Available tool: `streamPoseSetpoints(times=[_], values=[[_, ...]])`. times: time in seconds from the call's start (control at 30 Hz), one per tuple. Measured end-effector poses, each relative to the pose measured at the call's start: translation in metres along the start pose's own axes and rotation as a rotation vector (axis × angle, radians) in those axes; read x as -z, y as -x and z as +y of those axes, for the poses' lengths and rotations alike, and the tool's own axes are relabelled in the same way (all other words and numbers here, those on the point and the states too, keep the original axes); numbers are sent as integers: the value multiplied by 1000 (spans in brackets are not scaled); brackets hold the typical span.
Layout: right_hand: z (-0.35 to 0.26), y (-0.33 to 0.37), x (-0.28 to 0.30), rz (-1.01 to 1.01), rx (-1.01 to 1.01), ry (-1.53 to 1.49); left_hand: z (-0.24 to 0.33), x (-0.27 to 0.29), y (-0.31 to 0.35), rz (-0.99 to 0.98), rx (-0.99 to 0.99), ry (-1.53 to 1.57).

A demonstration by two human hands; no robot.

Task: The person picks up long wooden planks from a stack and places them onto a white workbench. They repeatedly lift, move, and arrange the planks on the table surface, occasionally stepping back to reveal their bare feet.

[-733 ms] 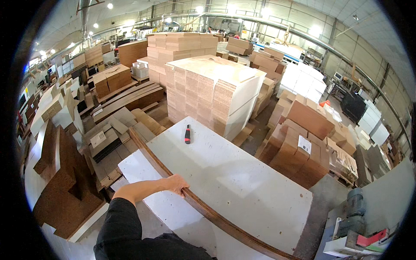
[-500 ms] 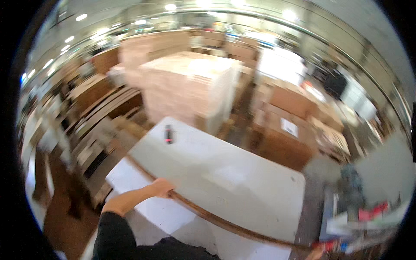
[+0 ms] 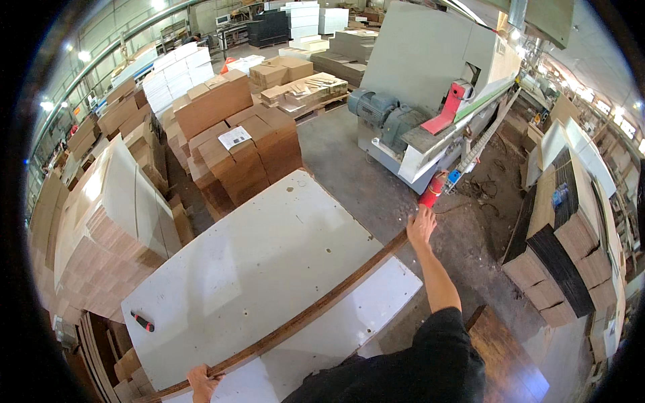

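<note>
a long brown wooden strip (image 3: 306, 312) runs across the white surface (image 3: 252, 262), roughly in line with its far long edge, from the lower left corner to just past the right edge. the left hand (image 3: 201, 384) is at the strip near the surface's lower left corner, its grip closed on the wood with the fingers curled over the near side. the right hand (image 3: 422, 227) is over the strip's other end, beyond the right edge of the surface; its fingers point at a red cylindrical part (image 3: 433, 191) just ahead of them, and whether this grip pinches the strip or touches the red part i cannot tell. a black and red cutter (image 3: 142, 322) lies near the surface's left corner, well apart from the strip. on the near side of the strip a brighter white area (image 3: 376, 299) reaches toward the black sleeve (image 3: 449, 356). past the far edge stand a tall stack of pale boards (image 3: 111, 245) and a brown stack (image 3: 269, 148) with a white sheet (image 3: 234, 137) on it. beyond the right edge are a grey machine (image 3: 416, 64) with blue-grey motors (image 3: 379, 107) and, farther right, piled boards (image 3: 571, 248).
</note>
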State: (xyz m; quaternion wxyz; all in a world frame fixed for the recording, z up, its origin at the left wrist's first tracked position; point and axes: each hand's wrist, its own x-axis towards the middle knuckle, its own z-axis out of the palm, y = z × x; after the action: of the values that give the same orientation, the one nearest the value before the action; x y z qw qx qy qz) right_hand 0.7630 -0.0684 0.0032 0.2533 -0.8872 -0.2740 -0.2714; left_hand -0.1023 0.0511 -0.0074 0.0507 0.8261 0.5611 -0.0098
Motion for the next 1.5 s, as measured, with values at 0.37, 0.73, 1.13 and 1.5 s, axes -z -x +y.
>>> streamPoseSetpoints(times=[0.37,0.73,1.13,1.5], values=[[-151,92,54,-656,90,-184,-14,10,18,-138,-45,42],[-152,86,72,-614,360,-36,6,25,24,-23,-119,71],[-129,93,48,-440,379,-132,5,20,21,-1,-150,1],[-122,99,38,-381,356,-144,11,27,30,22,-137,16]])
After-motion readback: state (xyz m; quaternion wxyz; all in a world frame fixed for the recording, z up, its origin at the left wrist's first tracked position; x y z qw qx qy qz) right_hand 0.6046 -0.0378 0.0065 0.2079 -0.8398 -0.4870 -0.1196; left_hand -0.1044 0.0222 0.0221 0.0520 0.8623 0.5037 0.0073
